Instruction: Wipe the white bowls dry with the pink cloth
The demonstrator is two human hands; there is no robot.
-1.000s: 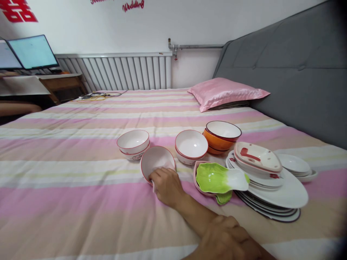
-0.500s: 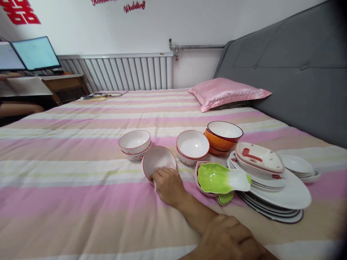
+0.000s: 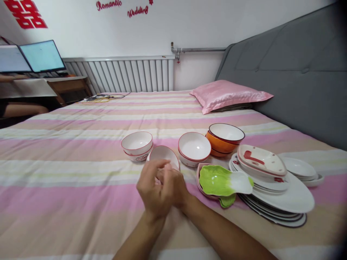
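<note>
A white bowl with a red rim [image 3: 164, 153] sits on the bed just beyond my hands, its near part hidden by them. My left hand [image 3: 155, 189] is in front with its fingers curled, pressed against my right hand [image 3: 177, 187]. Most of my right hand's fingers are hidden behind the left one, at the near side of the bowl. What either hand grips cannot be made out. Two stacked red-rimmed bowls [image 3: 137, 143] stand to the left, and another such stack [image 3: 194, 146] stands to the right.
Orange bowls [image 3: 221, 144] are stacked behind. On the right lie a green-and-white vegetable-shaped dish [image 3: 217, 179], a pile of plates [image 3: 294, 196] topped by a patterned dish [image 3: 261, 160], and small white dishes [image 3: 298, 167]. Farther back are a pink pillow [image 3: 230, 94] and cables [image 3: 104, 97].
My left hand has left my right forearm and moved left and forward to my right hand by the bowl. The view has shifted slightly. The other dishes stay in place.
</note>
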